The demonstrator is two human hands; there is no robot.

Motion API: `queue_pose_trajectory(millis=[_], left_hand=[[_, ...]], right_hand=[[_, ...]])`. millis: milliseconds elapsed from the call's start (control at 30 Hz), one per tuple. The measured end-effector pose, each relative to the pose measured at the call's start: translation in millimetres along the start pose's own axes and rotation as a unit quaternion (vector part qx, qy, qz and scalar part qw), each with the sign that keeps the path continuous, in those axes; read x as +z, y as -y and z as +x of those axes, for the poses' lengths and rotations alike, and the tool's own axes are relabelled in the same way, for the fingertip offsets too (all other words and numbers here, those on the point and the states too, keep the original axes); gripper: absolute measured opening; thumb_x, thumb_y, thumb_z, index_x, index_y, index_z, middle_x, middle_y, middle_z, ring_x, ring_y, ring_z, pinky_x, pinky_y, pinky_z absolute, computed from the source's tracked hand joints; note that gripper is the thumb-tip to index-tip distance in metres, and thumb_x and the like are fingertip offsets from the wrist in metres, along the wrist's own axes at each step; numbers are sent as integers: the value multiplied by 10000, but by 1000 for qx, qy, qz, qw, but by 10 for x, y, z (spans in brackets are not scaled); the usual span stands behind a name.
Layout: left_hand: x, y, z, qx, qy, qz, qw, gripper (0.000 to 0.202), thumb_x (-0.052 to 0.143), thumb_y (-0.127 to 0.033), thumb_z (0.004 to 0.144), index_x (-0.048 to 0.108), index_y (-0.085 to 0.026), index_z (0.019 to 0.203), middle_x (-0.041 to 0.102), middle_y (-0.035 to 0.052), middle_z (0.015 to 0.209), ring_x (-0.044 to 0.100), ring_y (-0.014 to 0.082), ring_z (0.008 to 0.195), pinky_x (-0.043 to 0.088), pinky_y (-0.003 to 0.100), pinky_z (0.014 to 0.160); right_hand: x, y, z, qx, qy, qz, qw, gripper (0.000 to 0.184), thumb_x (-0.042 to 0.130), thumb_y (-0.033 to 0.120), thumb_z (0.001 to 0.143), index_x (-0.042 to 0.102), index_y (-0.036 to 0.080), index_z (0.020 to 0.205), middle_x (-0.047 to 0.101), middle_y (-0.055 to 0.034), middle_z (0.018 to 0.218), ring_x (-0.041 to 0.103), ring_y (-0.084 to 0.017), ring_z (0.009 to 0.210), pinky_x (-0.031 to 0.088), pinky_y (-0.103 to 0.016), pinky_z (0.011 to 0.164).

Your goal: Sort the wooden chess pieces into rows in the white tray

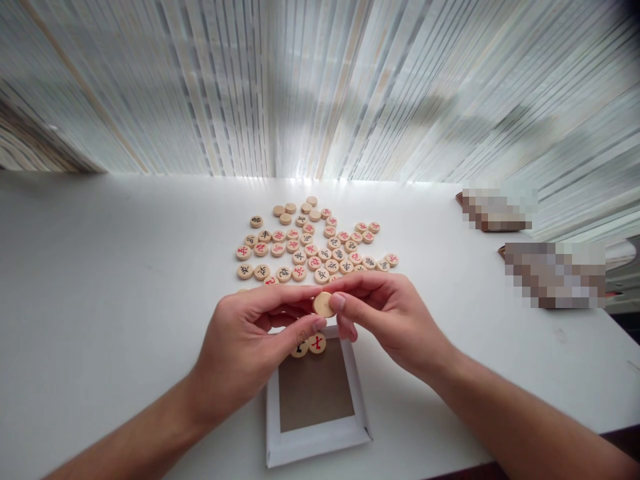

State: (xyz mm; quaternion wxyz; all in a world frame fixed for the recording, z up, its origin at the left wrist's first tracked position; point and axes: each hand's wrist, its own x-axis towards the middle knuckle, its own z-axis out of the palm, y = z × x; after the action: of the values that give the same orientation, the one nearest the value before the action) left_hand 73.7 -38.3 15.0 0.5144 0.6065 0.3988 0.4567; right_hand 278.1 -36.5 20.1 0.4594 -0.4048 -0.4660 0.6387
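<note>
1 blank-faced wooden disc (pixel 323 305) is pinched by the left hand (pixel 245 347) and right hand (pixel 393 320) just above the far end of the white box (pixel 315 443), where 2 pieces (pixel 317 344) lie, so setting it beside them calls for a level, gentle lowering.

White table (pixel 100 280), matte top, fills lower view. Behind it pale vertical blinds (pixel 320 87) span full width, striped grey and cream. Daylight glows along blinds' foot. Dark floor (pixel 627 437) shows past table's right corner.
</note>
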Motion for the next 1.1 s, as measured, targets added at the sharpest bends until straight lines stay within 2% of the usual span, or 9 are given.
queue_pose_trajectory(millis=[100,200,367,500,600,700,800,900,1100], left_hand=[[-3,17,-4,26,4,25,999,250,880,-169,868,882,-233,1110,882,49,995,856,205,808,722,248,769],[-7,19,-3,74,14,67,995,232,849,-158,890,882,-238,1105,874,50,983,837,189,800,705,231,726],[-15,-21,9,119,37,147,981,205,815,-193,922,875,-264,1105,855,35,869,785,181,723,670,257,694],[-15,-37,1,116,58,154,980,196,793,-219,933,865,-284,1104,848,39,838,780,202,725,668,289,723],[-19,-16,-12,118,47,149,981,209,820,-236,926,863,-308,1117,836,33,841,765,200,725,664,288,703],[-27,18,-23,114,31,118,986,292,854,-213,905,856,-332,1171,827,26,909,767,182,765,666,253,687],[-34,42,-31,93,26,74,993,346,858,-180,901,847,-333,1211,818,24,1003,790,175,855,694,250,774],[-38,44,-36,80,26,49,995,354,858,-163,901,846,-330,1214,809,20,1022,799,173,889,703,254,819],[-32,8,-42,91,32,55,994,344,852,-132,900,855,-340,1175,807,0,963,778,141,830,670,200,734]], right_hand=[[7,-16,2,46,15,35,998,315,1037,297,681,858,174,908,776,-22,735,664,-109,575,578,-211,538],[9,-42,2,70,28,56,996,361,1071,265,604,823,162,845,757,-4,679,666,-110,561,554,-191,509],[6,-64,-15,74,28,40,996,342,1064,294,625,783,154,762,738,-3,614,652,-109,525,517,-184,483],[5,-52,-28,71,35,18,997,313,1031,355,691,790,165,751,708,6,574,636,-119,512,506,-208,482],[-4,-32,-22,55,61,12,997,292,993,393,751,814,163,769,705,-3,595,628,-121,541,527,-229,526],[-22,-25,-14,39,75,15,996,279,930,426,829,858,159,857,711,-17,630,621,-125,562,534,-249,551],[-32,-33,-16,35,74,36,996,288,895,434,866,880,163,963,717,-21,640,625,-127,563,539,-258,562],[-23,-37,-25,32,78,50,995,254,926,378,834,881,167,968,711,-13,640,631,-123,571,546,-251,575],[20,-37,-35,65,69,93,991,267,1028,232,683,844,174,867,745,-6,695,641,-104,582,545,-207,563]])
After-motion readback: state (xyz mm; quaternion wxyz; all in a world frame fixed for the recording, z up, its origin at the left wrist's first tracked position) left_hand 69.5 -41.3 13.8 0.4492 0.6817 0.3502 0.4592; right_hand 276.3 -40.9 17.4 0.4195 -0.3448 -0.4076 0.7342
